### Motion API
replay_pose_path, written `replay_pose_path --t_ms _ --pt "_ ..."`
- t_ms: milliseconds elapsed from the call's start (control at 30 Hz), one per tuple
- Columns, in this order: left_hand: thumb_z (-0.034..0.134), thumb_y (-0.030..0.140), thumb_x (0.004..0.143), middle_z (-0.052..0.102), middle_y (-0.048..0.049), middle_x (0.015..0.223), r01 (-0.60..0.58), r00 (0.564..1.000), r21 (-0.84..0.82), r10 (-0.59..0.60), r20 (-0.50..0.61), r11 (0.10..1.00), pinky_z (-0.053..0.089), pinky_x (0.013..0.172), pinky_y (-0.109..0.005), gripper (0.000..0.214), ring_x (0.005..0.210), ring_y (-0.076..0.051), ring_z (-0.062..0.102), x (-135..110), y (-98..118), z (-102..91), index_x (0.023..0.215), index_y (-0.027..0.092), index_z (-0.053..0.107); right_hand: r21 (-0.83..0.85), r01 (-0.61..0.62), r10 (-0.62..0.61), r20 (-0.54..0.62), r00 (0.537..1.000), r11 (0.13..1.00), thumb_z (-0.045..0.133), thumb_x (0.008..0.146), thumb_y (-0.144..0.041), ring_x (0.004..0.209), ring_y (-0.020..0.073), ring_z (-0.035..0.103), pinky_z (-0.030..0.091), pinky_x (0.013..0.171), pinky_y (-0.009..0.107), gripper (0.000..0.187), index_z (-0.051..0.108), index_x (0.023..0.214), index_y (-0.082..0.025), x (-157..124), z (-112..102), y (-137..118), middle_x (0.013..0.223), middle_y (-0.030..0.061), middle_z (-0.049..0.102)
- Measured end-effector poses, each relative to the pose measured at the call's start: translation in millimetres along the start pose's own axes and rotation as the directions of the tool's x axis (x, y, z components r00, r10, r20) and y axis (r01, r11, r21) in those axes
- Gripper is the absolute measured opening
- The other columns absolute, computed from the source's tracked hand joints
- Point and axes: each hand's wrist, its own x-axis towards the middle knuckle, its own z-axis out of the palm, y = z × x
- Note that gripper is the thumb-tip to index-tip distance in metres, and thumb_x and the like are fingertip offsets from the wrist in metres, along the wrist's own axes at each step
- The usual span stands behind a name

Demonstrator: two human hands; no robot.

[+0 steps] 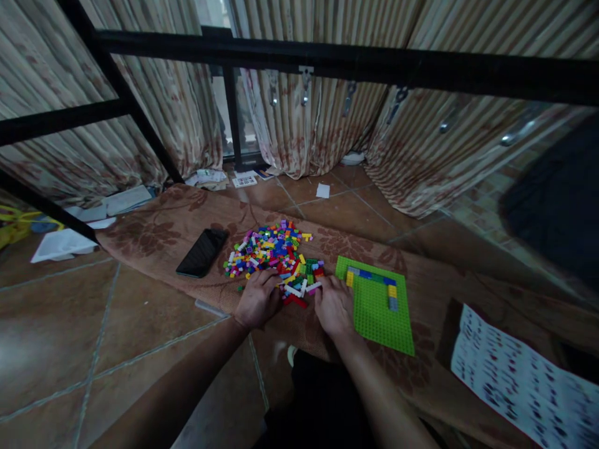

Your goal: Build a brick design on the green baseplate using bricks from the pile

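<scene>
A heap of small coloured building bricks [271,249] lies on a brown patterned mat [159,231] on the floor. My left hand [257,299] rests at the heap's near edge with its fingers curled into the bricks. My right hand [333,305] sits beside it, fingers bent onto bricks at the heap's near right edge. What either hand holds, if anything, is hidden. Just right of my right hand lies a green baseplate [374,312] with a row of yellow, blue and grey bricks [374,277] along its far edge and right side.
A black phone [202,252] lies on the mat left of the heap. A printed sheet [519,374] lies at the lower right. Black metal frame bars [327,59] cross overhead. Curtains [304,125] hang behind, with papers [65,243] scattered on the tiled floor.
</scene>
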Motion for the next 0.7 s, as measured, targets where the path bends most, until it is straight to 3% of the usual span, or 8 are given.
replay_pose_path --t_ms 200,333,700 --pt "0.051 0.019 0.088 0.060 -0.0102 0.120 -0.015 1.000 0.003 0.016 -0.020 1.000 0.048 0.095 -0.045 0.021 0.108 -0.026 0.057 7 -5 4.2 0.104 0.019 0.064 0.022 -0.193 0.194 -0.048 0.980 0.981 0.045 0.094 -0.028 0.105 0.0261 0.055 0.033 0.090 0.038 0.025 0.064 0.108 -0.018 18 -2 -12 0.108 0.0110 0.065" --pt "0.052 0.020 0.088 0.060 -0.0100 0.121 -0.031 0.999 0.019 0.031 -0.029 0.999 0.049 0.094 -0.044 0.021 0.108 -0.026 0.057 6 -8 6.1 0.106 0.019 0.062 0.031 -0.261 0.262 -0.023 0.965 0.965 0.044 0.093 -0.022 0.101 0.0272 0.057 0.036 0.087 0.039 0.028 0.063 0.112 -0.015 29 1 -22 0.109 0.0136 0.066" --pt "0.054 0.024 0.088 0.061 -0.0100 0.119 -0.118 0.990 0.078 0.123 -0.068 0.990 0.051 0.091 -0.045 0.016 0.107 -0.027 0.060 8 -17 11.8 0.103 0.020 0.059 0.054 -0.151 0.150 0.019 0.988 0.987 0.041 0.089 -0.012 0.102 0.0260 0.056 0.039 0.086 0.037 0.029 0.064 0.108 -0.015 29 -3 -23 0.108 0.0130 0.066"
